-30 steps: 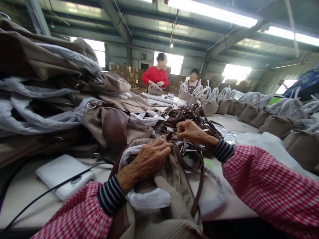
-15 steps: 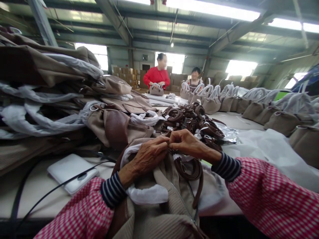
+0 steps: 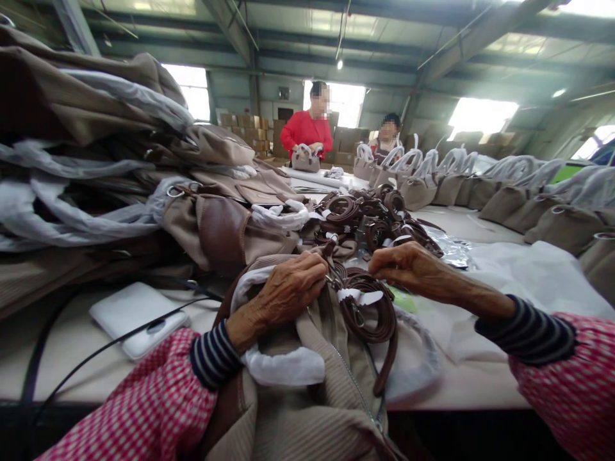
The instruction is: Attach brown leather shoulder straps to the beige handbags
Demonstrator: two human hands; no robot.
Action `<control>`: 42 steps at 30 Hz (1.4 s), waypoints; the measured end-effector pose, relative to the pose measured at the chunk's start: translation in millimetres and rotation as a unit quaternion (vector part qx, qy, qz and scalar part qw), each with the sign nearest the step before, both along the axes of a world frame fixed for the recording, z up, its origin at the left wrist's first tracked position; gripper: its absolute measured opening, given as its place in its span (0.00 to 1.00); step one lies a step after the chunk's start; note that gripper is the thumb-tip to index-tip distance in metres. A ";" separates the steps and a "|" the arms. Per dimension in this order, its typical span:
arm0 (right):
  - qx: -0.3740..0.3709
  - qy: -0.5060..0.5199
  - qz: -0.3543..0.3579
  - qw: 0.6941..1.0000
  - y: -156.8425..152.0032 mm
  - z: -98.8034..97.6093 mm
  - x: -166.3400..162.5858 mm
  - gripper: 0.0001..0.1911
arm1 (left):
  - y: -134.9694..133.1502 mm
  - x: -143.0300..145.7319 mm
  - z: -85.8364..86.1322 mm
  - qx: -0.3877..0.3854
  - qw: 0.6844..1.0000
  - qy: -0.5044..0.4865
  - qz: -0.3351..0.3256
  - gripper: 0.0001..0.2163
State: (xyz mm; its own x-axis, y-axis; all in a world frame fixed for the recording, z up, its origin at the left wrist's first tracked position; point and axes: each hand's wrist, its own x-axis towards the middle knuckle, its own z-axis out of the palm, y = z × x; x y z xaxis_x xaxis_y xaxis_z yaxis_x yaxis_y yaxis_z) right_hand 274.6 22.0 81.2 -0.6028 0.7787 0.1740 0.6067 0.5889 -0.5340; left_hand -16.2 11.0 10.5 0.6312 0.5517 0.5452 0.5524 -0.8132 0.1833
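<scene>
Handbag: a beige handbag (image 3: 307,410) lies at lower centre against the person's body. Its zipped top is turned up, which puts that edge right under both hands.
Wrapped handle: the white-wrapped handle (image 3: 283,371) arches beside the left wrist and crowds that side.
Left hand: the left hand (image 3: 288,291), at centre, has its fingers clenched. They pinch the metal clip end of the coiled brown strap (image 3: 372,314) against the bag's top, seemingly to steady it.
Strap: it rests on the bag just right of centre, looped and bound by a white band, so it stays compact.
Right hand: the right hand (image 3: 408,267) is right of centre, just above the coil with its fingers curled. I cannot tell whether it holds anything.
Device: a flat white device (image 3: 129,317) with a black cable lies on the table (image 3: 62,365) at lower left.
Bag stack: stacked beige bags (image 3: 96,147) fill the upper left and lean in over the work spot.
Strap pile: more coiled brown straps (image 3: 369,218) are heaped just behind the hands.
Bag row: upright bags (image 3: 485,192) line the right side.
People: two co-workers (image 3: 307,131) stand at the far end, at upper centre.
</scene>
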 end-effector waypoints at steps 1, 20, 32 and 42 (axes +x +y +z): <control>0.009 -0.004 -0.003 1.000 2.3 -1.0 0.6 0.09 | -0.4 0.0 0.2 0.000 1.000 -0.001 0.000 0.08; -0.043 0.044 0.049 0.997 13.7 -4.2 -31.2 0.07 | -1.3 -0.7 1.8 0.006 1.000 0.001 0.010 0.08; 0.082 -0.063 0.055 0.993 20.0 -4.9 -16.4 0.10 | -0.5 -2.1 -1.7 0.013 1.000 -0.018 0.003 0.07; 0.110 -0.083 0.095 0.986 17.7 -3.3 -25.8 0.12 | -1.8 -1.1 0.5 0.002 1.000 -0.019 0.001 0.07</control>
State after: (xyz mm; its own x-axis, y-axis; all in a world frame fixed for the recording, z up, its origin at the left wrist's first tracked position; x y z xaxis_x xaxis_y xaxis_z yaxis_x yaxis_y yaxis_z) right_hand 248.8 39.7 78.0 -0.7682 0.6040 0.2121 0.5434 0.7904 -0.2828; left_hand -17.4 9.2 11.1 0.6087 0.5510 0.5708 0.5471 -0.8126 0.2010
